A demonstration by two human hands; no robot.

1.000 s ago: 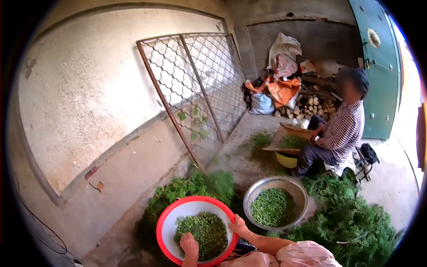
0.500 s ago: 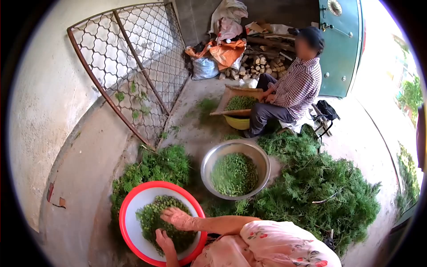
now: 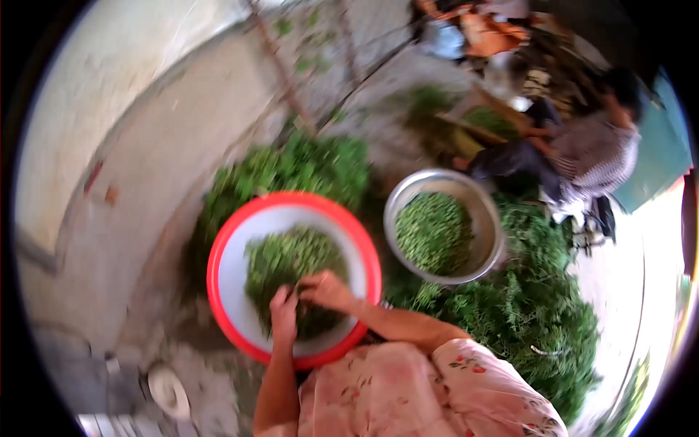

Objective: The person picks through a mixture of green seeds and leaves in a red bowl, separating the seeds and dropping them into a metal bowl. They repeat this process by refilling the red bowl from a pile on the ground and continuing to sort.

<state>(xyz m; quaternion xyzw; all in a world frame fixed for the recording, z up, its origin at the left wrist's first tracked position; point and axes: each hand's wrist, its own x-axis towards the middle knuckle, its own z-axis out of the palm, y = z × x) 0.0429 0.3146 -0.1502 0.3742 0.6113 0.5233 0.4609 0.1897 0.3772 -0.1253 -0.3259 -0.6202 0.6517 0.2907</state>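
A white basin with a red rim (image 3: 220, 273) stands in front of me, with a heap of small green fruits and leafy bits (image 3: 295, 251) in it. Over the near part of the heap, my left hand (image 3: 284, 312) and my right hand (image 3: 328, 291) meet at the fingertips. Both look pinched closed around a small dark piece between them, too blurred to name. To the right of the basin is a metal bowl (image 3: 489, 244) holding small round green fruits (image 3: 434, 231).
Cut feathery green branches (image 3: 539, 313) lie around the metal bowl, and more greenery (image 3: 298, 171) behind the basin. At the back right a person (image 3: 590, 149) sits beside a tray of green fruits (image 3: 491, 122). A pale round object (image 3: 168, 392) lies at lower left.
My view has tilted down and turned, so the basin and bowl appear shifted. My hands, earlier apart with fingers spread in the green heap, are now together at the fingertips.
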